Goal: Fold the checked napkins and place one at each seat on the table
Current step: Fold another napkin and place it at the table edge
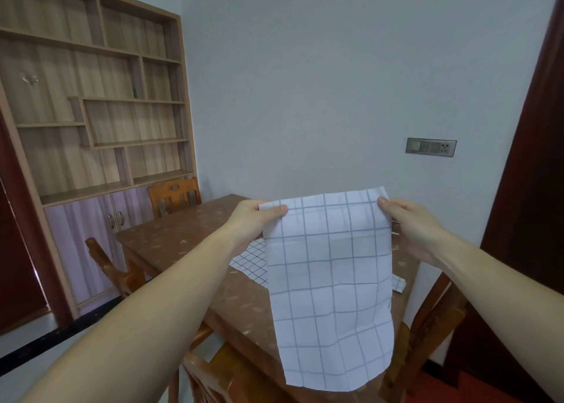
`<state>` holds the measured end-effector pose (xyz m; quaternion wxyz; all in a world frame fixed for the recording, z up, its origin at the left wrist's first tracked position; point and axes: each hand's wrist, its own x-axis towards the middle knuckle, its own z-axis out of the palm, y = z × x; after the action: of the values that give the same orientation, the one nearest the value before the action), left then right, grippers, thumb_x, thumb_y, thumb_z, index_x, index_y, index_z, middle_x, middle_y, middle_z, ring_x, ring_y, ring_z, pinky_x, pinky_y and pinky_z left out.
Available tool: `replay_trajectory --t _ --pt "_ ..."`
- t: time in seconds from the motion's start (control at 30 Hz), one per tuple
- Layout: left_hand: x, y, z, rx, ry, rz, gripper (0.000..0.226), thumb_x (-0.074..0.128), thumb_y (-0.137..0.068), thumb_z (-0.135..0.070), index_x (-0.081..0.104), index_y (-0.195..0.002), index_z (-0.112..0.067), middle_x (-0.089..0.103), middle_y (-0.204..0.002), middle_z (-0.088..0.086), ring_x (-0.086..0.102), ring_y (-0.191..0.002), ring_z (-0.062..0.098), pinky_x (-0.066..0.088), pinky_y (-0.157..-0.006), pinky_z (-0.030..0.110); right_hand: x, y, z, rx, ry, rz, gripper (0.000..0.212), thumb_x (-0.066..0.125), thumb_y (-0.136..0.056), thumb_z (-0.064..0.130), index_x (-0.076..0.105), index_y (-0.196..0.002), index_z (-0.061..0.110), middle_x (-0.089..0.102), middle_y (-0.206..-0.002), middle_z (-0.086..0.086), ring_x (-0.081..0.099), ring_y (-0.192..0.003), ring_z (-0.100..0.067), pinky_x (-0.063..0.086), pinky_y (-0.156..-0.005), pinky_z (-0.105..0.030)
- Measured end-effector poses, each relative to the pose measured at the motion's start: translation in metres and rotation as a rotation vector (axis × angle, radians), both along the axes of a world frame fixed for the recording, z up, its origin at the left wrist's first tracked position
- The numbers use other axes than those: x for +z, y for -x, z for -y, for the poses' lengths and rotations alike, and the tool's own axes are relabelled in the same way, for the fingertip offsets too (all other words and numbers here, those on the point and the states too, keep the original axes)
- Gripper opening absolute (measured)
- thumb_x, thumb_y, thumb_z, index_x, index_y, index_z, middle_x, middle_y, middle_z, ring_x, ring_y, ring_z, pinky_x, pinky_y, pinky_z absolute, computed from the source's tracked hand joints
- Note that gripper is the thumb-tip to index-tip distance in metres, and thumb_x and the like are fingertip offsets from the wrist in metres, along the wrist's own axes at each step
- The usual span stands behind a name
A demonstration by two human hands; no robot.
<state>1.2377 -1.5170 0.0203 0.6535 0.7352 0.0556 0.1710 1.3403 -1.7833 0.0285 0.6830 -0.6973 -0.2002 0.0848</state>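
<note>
1. The left hand [253,219] pinches the upper left corner of the checked napkin [329,296] between the thumb and the fingers. The right hand [412,228] pinches the upper right corner in the same way. The two hands are apart, and the top edge is stretched between them.
2. The napkin is in the air in front of the person, over the near part of the brown table [171,238]. It hangs open and flat, with its long axis vertical. In the picture its free lower edge reaches down past the near edge of the table.
3. Behind it the other checked cloth [248,262] lies flat on the table top. I judge this is more napkins, not yet folded.
4. The relation that matters is this: the free lower edge is straight below both hands, and neither hand is nearer to it. For a first fold, I think, either the cloth goes down on the table or the two corners come together.
5. Two seats are plain to see: the far chair [174,195] at the table's end and the side chair [116,268] on the left.
</note>
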Motion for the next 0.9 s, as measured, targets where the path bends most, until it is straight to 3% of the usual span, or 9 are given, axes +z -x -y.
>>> replay_trajectory --t 0.17,0.27,0.37,0.43,0.6,0.7,0.77,0.83,0.9 --pt "-0.003 -0.003 -0.001 0.032 -0.090 -0.016 0.016 0.066 -0.091 -0.019 0.074 -0.098 -0.007 0.075 -0.094 0.000 0.070 -0.070 0.003 0.052 -0.059 0.013 0.003 -0.004 -0.003 -0.064 -0.001 0.086 0.029 0.050 -0.101 0.027 0.071 -0.097 0.007 0.071 -0.098 -0.012 0.065 -0.087 -0.025 0.049 -0.082 -0.039" --pt "0.006 -0.007 -0.004 -0.012 -0.405 -0.132 0.017 0.073 -0.085 -0.027 0.077 -0.092 -0.011 0.073 -0.093 0.000 0.066 -0.081 0.011 0.052 -0.071 0.021 0.002 -0.006 -0.006 -0.069 0.050 0.167 0.038 0.053 -0.100 0.028 0.067 -0.100 -0.007 0.067 -0.096 -0.016 0.060 -0.088 -0.025 0.046 -0.082 -0.039" --pt "0.030 -0.013 0.009 -0.093 -0.661 -0.212 0.022 0.075 -0.081 -0.041 0.077 -0.091 -0.021 0.074 -0.094 0.002 0.065 -0.085 0.012 0.051 -0.079 0.027 0.001 -0.006 -0.012 -0.022 0.100 0.225 0.039 0.055 -0.098 0.029 0.066 -0.099 -0.009 0.065 -0.090 -0.012 0.059 -0.084 -0.020 0.046 -0.077 -0.033" --pt "0.047 -0.020 0.029 -0.124 -0.653 -0.164 0.024 0.074 -0.081 -0.044 0.073 -0.095 -0.025 0.073 -0.084 -0.003 0.065 -0.076 0.008 0.052 -0.069 0.021 -0.001 -0.004 -0.018 0.021 0.132 0.256 0.038 0.055 -0.099 0.028 0.066 -0.100 -0.008 0.064 -0.088 -0.009 0.058 -0.080 -0.017 0.046 -0.072 -0.029" --pt "0.061 -0.047 0.069 -0.117 -0.642 0.019 0.021 0.074 -0.082 -0.040 0.074 -0.095 -0.023 0.074 -0.091 -0.009 0.067 -0.084 0.002 0.049 -0.073 0.019 -0.005 0.003 -0.026 0.115 0.147 0.280 0.036 0.053 -0.100 0.028 0.067 -0.100 -0.006 0.067 -0.090 -0.012 0.060 -0.083 -0.016 0.047 -0.076 -0.032" --pt "0.056 -0.056 0.077 -0.153 -0.641 0.085 0.004 0.075 -0.081 -0.020 0.077 -0.078 -0.017 0.075 -0.080 -0.002 0.066 -0.079 0.006 0.054 -0.079 0.031 -0.005 0.003 -0.027 0.126 0.111 0.285 0.044 0.058 -0.094 0.039 0.067 -0.101 -0.003 0.062 -0.101 -0.038 0.053 -0.084 -0.019 0.041 -0.075 -0.038" --pt "0.052 -0.061 0.080 -0.144 -0.656 0.116 0.008 0.075 -0.082 -0.015 0.076 -0.074 -0.016 0.075 -0.078 0.002 0.065 -0.077 0.008 0.053 -0.083 0.032 -0.008 0.001 -0.025 0.121 0.123 0.293 0.058 0.061 -0.082 0.053 0.065 -0.096 -0.003 0.053 -0.100 -0.044 0.046 -0.084 -0.020 0.034 -0.074 -0.039" --pt "0.051 -0.063 0.081 -0.097 -0.668 0.141 0.007 0.075 -0.083 -0.016 0.076 -0.077 -0.012 0.072 -0.074 -0.004 0.061 -0.069 0.000 0.049 -0.073 0.018 -0.010 0.000 -0.021 0.125 0.150 0.323 0.055 0.061 -0.086 0.047 0.061 -0.086 -0.008 0.052 -0.075 -0.027 0.042 -0.078 -0.020 0.032 -0.071 -0.036" --pt "0.054 -0.065 0.081 -0.023 -0.681 0.162 0.011 0.074 -0.084 -0.018 0.075 -0.080 -0.008 0.067 -0.070 -0.011 0.058 -0.063 -0.004 0.044 -0.065 0.011 -0.015 -0.004 -0.015 0.134 0.219 0.330 0.043 0.059 -0.095 0.031 0.062 -0.089 -0.011 0.055 -0.078 -0.011 0.049 -0.075 -0.019 0.039 -0.069 -0.033"
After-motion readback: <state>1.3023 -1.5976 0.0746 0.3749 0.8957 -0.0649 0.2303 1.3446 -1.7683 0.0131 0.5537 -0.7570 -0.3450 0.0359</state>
